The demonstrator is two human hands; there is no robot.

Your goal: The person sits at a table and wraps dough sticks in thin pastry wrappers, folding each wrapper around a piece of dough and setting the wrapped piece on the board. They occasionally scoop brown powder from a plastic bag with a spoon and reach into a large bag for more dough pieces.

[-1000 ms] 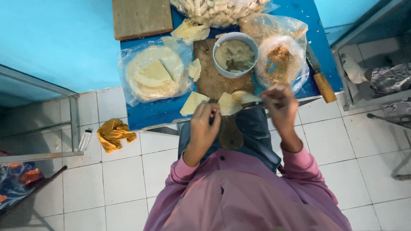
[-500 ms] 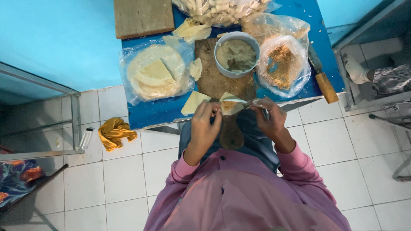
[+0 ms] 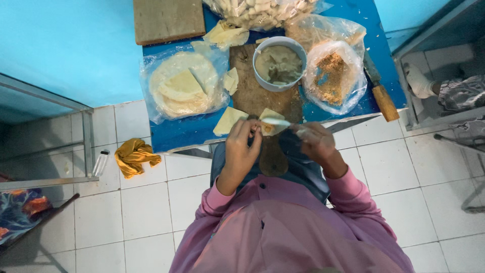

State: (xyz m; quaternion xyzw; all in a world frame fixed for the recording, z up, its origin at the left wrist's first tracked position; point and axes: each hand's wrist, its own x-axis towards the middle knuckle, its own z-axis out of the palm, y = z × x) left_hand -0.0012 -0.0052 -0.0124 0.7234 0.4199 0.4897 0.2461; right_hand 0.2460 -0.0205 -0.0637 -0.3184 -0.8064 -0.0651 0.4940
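Both hands work just below the grey bowl [image 3: 279, 63]: left hand [image 3: 242, 146] pinches a triangular wrapper [image 3: 270, 123], right hand [image 3: 316, 141] grips a pale spatula [image 3: 275, 121] lying crosswise, tip pointing leftward.

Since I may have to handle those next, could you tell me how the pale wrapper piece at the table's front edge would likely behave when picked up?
The wrapper piece looks thin and flat, so it would probably flop and feel light. The one held in the left hand curls around its filling, which suggests it bends easily. Being so thin, it may tear if pulled hard.
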